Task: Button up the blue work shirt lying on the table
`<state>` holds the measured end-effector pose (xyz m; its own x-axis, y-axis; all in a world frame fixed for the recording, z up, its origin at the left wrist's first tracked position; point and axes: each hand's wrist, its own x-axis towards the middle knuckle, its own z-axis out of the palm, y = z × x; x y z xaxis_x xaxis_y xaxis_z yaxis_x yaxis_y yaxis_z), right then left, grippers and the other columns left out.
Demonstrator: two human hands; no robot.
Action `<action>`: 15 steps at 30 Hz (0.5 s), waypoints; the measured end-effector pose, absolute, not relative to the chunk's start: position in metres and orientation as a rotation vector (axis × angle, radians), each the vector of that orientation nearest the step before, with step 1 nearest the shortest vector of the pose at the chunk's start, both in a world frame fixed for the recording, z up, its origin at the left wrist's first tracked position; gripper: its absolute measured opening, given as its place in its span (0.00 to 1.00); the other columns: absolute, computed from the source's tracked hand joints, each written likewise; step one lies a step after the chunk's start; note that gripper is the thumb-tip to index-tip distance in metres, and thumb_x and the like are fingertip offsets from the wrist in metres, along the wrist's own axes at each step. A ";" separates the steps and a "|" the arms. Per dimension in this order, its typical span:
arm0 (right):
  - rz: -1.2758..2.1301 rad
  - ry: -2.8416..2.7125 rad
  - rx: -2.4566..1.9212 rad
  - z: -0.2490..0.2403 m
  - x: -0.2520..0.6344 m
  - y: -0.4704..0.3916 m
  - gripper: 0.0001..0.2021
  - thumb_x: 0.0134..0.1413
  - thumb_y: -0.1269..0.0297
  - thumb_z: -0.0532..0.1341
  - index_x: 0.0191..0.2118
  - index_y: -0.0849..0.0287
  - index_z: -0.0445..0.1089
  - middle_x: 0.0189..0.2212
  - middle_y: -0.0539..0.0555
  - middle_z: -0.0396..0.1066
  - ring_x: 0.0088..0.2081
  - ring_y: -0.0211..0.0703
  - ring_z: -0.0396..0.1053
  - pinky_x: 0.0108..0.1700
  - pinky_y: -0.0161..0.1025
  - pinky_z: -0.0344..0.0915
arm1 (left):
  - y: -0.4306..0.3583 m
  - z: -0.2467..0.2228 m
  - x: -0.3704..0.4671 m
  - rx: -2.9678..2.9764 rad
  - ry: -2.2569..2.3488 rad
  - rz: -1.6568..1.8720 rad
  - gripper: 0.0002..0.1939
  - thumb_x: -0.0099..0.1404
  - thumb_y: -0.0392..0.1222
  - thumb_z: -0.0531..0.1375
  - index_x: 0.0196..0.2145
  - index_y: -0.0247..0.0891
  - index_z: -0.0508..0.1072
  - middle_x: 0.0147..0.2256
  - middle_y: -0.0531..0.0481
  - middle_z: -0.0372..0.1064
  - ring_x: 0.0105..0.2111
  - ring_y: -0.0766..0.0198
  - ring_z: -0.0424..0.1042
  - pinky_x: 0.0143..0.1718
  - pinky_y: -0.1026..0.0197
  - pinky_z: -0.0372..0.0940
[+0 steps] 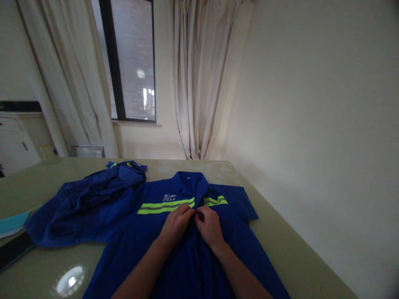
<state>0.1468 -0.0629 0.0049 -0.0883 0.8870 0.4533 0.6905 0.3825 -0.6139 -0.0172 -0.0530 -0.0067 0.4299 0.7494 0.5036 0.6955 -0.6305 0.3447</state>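
Note:
A blue short-sleeved work shirt (237,232) lies face up on the table, collar pointing away from me. Yellow-green reflective bands cross its chest, and a white logo sits above the left-hand band. My left hand (179,220) pinches the front placket just below the bands. Beside it, my right hand (208,224) pinches the same front edge, fingertips nearly touching those of the left. Any button between the fingers is hidden. Left of the shirt, a second blue garment (84,203) lies crumpled against its sleeve.
The glossy table (280,245) runs along the wall at right. At far left are a light-blue face mask (14,224) and a dark flat object (15,251). A window (134,62) and curtains (199,83) stand behind the table, with a white cabinet (18,137) at left.

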 end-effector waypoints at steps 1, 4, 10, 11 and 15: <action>0.312 -1.849 -1.362 0.006 0.146 -0.064 0.07 0.55 0.71 0.59 0.30 0.56 0.74 0.27 0.52 0.72 0.29 0.42 0.68 0.33 0.36 0.58 | -0.053 -0.006 -0.017 2.591 1.327 0.966 0.10 0.71 0.34 0.54 0.41 0.44 0.75 0.40 0.48 0.73 0.43 0.57 0.73 0.47 0.56 0.68; 0.366 -1.848 -1.299 0.009 0.145 -0.066 0.13 0.63 0.65 0.56 0.29 0.57 0.75 0.27 0.53 0.73 0.30 0.43 0.70 0.35 0.36 0.58 | -0.053 -0.006 -0.016 2.516 1.408 0.973 0.11 0.72 0.33 0.51 0.42 0.43 0.73 0.41 0.47 0.74 0.43 0.57 0.73 0.48 0.56 0.68; 0.608 -1.637 -1.209 0.007 0.143 -0.062 0.12 0.63 0.60 0.57 0.33 0.57 0.75 0.26 0.52 0.76 0.28 0.44 0.73 0.33 0.35 0.63 | -0.052 -0.002 -0.015 2.402 1.401 1.051 0.11 0.74 0.37 0.50 0.42 0.42 0.72 0.40 0.46 0.74 0.42 0.56 0.73 0.47 0.54 0.68; 0.652 -1.608 -1.186 0.005 0.143 -0.060 0.10 0.61 0.61 0.58 0.34 0.57 0.75 0.27 0.52 0.76 0.29 0.44 0.73 0.32 0.35 0.64 | -0.052 -0.002 -0.016 2.369 1.391 1.076 0.11 0.74 0.38 0.50 0.42 0.43 0.73 0.40 0.46 0.74 0.42 0.56 0.74 0.47 0.55 0.69; 0.703 -1.603 -1.153 -0.003 0.143 -0.054 0.08 0.57 0.62 0.60 0.36 0.58 0.76 0.27 0.52 0.76 0.27 0.44 0.72 0.30 0.36 0.64 | -0.049 -0.009 -0.021 2.218 1.340 1.164 0.11 0.72 0.40 0.52 0.43 0.45 0.75 0.43 0.49 0.77 0.44 0.58 0.77 0.48 0.57 0.69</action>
<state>0.1434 -0.0543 -0.0027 -0.0475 0.9220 0.3843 0.3416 0.3765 -0.8611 -0.0211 -0.0488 -0.0090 0.2365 0.8416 0.4856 0.5988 -0.5198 0.6093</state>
